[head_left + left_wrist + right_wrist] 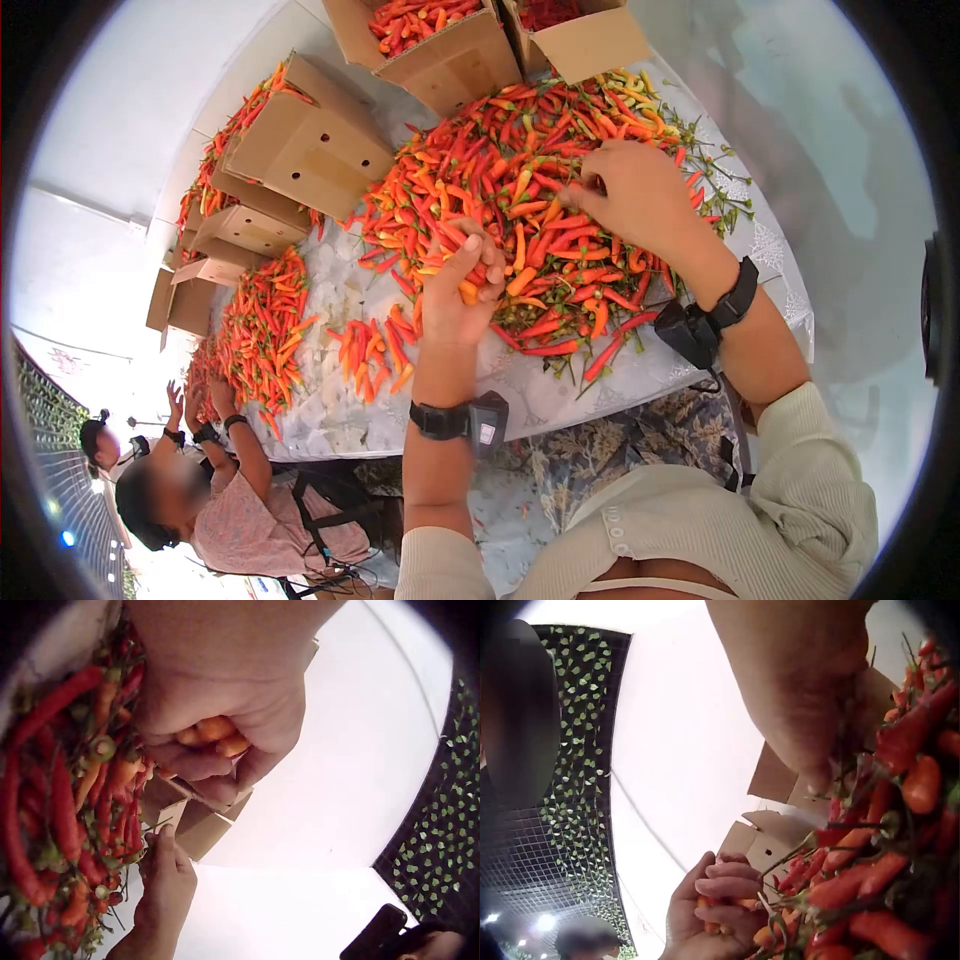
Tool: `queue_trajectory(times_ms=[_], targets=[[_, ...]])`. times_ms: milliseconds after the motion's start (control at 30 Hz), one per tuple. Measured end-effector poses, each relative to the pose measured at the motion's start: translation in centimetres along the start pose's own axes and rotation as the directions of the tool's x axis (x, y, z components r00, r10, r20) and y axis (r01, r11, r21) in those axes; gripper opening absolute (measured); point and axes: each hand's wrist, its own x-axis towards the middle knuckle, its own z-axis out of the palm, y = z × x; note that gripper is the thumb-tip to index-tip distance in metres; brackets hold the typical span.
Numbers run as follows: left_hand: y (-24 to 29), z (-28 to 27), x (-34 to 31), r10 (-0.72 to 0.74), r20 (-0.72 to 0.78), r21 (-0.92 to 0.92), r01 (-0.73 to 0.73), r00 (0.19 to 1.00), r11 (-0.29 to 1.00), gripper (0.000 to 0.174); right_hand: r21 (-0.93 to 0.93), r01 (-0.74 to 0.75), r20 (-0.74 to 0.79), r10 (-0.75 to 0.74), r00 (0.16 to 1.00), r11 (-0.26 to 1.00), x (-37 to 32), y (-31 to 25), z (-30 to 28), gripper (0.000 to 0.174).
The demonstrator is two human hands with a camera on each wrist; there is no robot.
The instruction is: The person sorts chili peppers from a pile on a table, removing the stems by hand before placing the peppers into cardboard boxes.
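The left hand (460, 290) held orange chilies (214, 733) in a closed grip. About three showed, lying side by side across the palm, at the near edge of the big pile of chilies (520, 160) on the counter (540, 385). Chilies in the pile pointed in all directions. The right hand (640, 195) bent its fingertips into the pile; whether its grip pinched one I could not tell.
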Motion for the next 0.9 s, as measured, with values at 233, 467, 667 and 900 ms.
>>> queue_trajectory(times_ms=[233, 467, 667, 900], targets=[[-0.2, -0.1, 0.1, 0.020, -0.040, 0.063, -0.018, 0.999, 0.998, 0.011, 0.095, 0.064, -0.038, -0.060, 0.997, 0.993, -0.2, 0.4, 1.6, 0.018], [-0.1, 0.7, -0.2, 0.004, -0.068, 0.111, 0.004, 0.998, 0.994, 0.012, 0.723, 0.065, -0.136, 0.050, 0.989, 0.688, -0.3, -2.8, 0.2, 0.018], [-0.2, 1.4, -0.6, 0.007, -0.067, 0.201, 0.007, 0.998, 0.979, 0.014, 0.665, 0.257, -0.321, -0.042, 0.946, 0.701, -0.8, -3.6, 1.7, 0.022], [-0.6, 2.6, -0.6, 0.023, -0.048, 0.297, -0.008, 0.999, 0.955, 0.021, 0.794, 0.191, -0.236, 0.004, 0.972, 0.577, -2.0, -5.2, 1.5, 0.017]])
